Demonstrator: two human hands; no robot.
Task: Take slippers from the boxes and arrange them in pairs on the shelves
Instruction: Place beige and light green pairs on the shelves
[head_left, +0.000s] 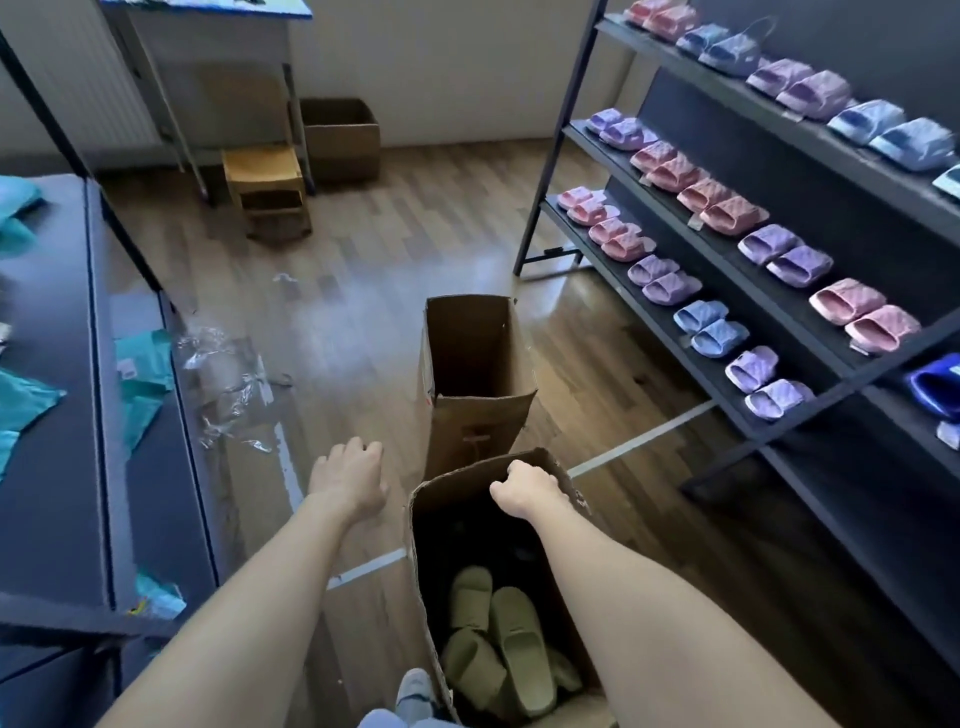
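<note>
The right hand (527, 488) curls its fingers over the far rim of the tall brown cardboard box (457, 480), the left hand (350, 478) hangs loosely curled and empty at nine o'clock, and the olive-green rubber slippers (493, 639) lie deep inside at six o'clock, lengthwise twelve-to-six, nearer the right hand.

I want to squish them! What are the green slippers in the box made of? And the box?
The green slippers look like soft moulded foam or rubber: matte, smooth, one piece, with thick rounded edges. Which of the two cannot be told. The box looks like plain brown cardboard: dull, with creased, ragged edges at the rim that the right hand grips.
</note>
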